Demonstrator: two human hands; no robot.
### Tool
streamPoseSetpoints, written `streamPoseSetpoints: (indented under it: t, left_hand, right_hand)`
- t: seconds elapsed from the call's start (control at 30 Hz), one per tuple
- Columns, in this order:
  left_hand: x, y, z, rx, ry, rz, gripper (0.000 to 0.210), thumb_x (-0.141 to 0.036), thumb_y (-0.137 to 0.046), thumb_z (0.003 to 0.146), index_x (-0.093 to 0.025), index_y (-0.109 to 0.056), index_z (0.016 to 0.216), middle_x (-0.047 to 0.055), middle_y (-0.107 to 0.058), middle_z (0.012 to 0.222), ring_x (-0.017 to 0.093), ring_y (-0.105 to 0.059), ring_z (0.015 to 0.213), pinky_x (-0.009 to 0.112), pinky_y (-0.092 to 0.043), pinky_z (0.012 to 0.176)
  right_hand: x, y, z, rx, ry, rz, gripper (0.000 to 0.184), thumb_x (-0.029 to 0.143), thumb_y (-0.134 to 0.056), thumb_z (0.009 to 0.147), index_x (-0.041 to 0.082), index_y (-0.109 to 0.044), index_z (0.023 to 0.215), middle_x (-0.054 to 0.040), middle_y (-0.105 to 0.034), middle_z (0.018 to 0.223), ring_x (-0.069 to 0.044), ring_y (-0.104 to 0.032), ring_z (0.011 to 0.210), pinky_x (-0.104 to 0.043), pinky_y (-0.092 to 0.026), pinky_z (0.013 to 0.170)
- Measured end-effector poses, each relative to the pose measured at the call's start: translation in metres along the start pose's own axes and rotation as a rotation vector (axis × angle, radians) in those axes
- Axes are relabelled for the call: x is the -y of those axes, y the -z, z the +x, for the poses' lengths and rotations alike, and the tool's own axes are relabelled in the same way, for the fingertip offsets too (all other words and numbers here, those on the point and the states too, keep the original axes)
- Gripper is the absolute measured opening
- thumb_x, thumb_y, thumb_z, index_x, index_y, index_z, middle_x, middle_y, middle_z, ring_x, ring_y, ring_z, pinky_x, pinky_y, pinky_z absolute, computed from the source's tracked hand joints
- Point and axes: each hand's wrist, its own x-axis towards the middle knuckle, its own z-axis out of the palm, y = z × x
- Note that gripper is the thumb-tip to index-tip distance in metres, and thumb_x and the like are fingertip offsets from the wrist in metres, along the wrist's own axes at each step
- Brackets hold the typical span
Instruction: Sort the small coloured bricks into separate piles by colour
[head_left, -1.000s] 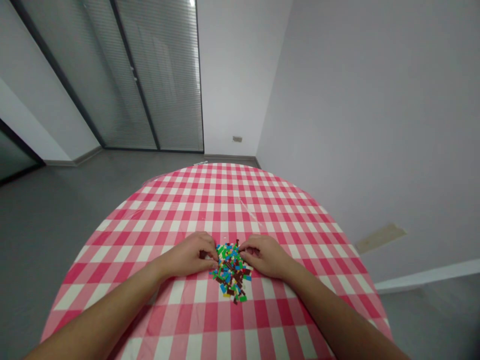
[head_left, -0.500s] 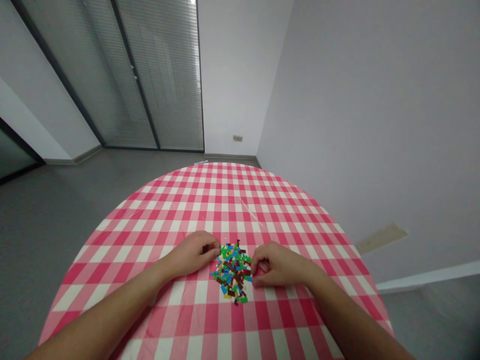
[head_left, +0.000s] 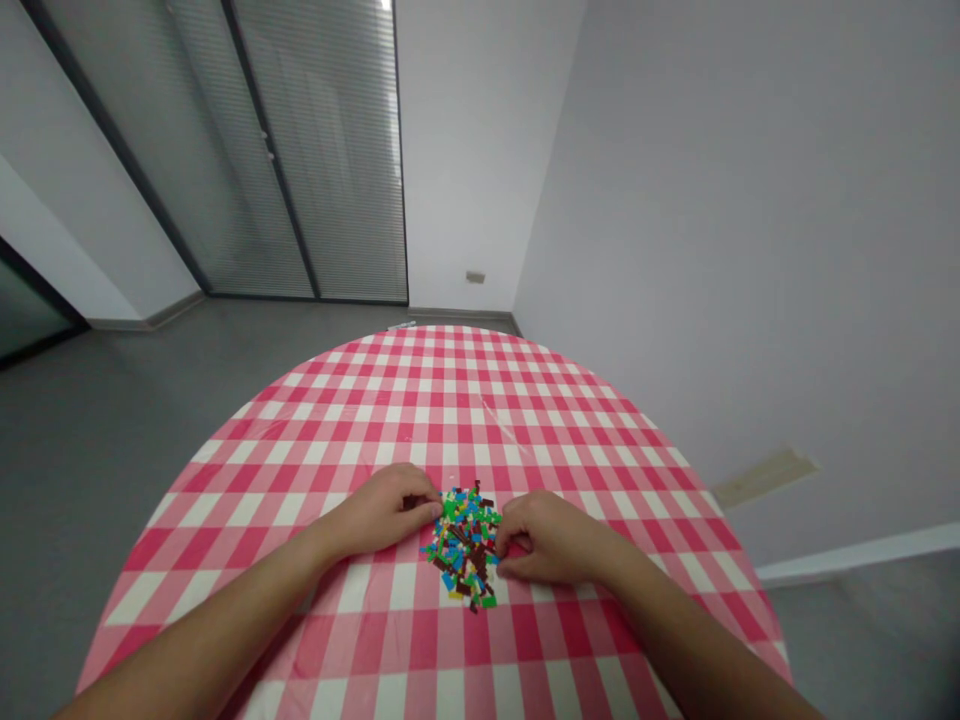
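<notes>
Lying on the nearer half of the table (head_left: 450,385): one loose pile of small toy bricks (head_left: 469,545). Mixed inside the pile, green, blue, dark brown, white and some yellow pieces, spread low and without order, too small for being counted one by one. At the near edge of the pile, one green brick (head_left: 489,602), and at its near-left border, one yellow brick (head_left: 455,596). To the left of the pile, the left hand (head_left: 397,508), held low with bent fingers, with thumb and forefinger close together just at the far-left edge of the pile. Cannot tell whether pinching a brick there or only touching the border. To the right of the pile, the right hand (head_left: 551,537), with fingers curled inward and the tips at the right edge of the bricks. Also here, cannot tell if grasping some piece. Under and around the pile, a tablecloth (head_left: 450,690) in red, pink and white checks, with a shiny crease (head_left: 501,420) beyond the pile. Well beyond the pile, to the left, a glass partition (head_left: 330,180) with blinds; well to the right of it, a plain wall (head_left: 735,250) with a beige patch (head_left: 766,478).
</notes>
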Motion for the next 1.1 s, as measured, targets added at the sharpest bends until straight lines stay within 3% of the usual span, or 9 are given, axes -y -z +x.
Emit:
streamPoseSetpoints:
  t: [0.3, 0.73, 0.87, 1.1]
  left_hand:
    - [0.0, 0.0, 0.0, -0.002, 0.006, 0.0, 0.021, -0.031, -0.054, 0.093, -0.02, -0.07, 0.085, 0.002, -0.069, 0.079, 0.018, -0.06, 0.078, 0.03, -0.044, 0.075]
    - [0.0, -0.001, 0.0, -0.008, 0.022, 0.022, 0.023, -0.033, -0.053, 0.093, -0.019, -0.069, 0.084, 0.003, -0.069, 0.078, 0.018, -0.059, 0.077, 0.03, -0.044, 0.074]
    - [-0.002, 0.0, 0.001, -0.001, 0.014, 0.018, 0.026, -0.033, -0.051, 0.095, -0.018, -0.069, 0.082, 0.003, -0.068, 0.077, 0.018, -0.059, 0.077, 0.031, -0.044, 0.074]
    - [-0.008, 0.001, 0.001, -0.026, 0.065, -0.039, 0.023, -0.029, -0.052, 0.094, -0.019, -0.069, 0.081, 0.002, -0.067, 0.077, 0.017, -0.06, 0.074, 0.029, -0.044, 0.071]
  right_hand:
    - [0.008, -0.002, 0.001, 0.01, 0.001, -0.055, 0.006, 0.017, -0.068, 0.071, 0.02, -0.073, 0.073, 0.0001, -0.067, 0.069, -0.013, -0.055, 0.06, -0.022, -0.033, 0.054]
    - [0.007, -0.002, 0.0, 0.009, 0.018, -0.004, 0.015, 0.013, -0.064, 0.07, 0.02, -0.076, 0.075, -0.001, -0.069, 0.069, -0.014, -0.058, 0.061, -0.023, -0.039, 0.058]
    - [0.0, 0.005, -0.002, -0.129, -0.008, 0.192, 0.009, 0.019, -0.066, 0.073, 0.019, -0.074, 0.078, -0.0021, -0.068, 0.071, -0.014, -0.059, 0.062, -0.022, -0.042, 0.056]
    - [-0.022, -0.007, 0.01, -0.469, -0.262, 0.664, 0.023, 0.039, -0.072, 0.073, 0.017, -0.07, 0.08, -0.0036, -0.068, 0.064, -0.016, -0.062, 0.056, -0.028, -0.05, 0.054]
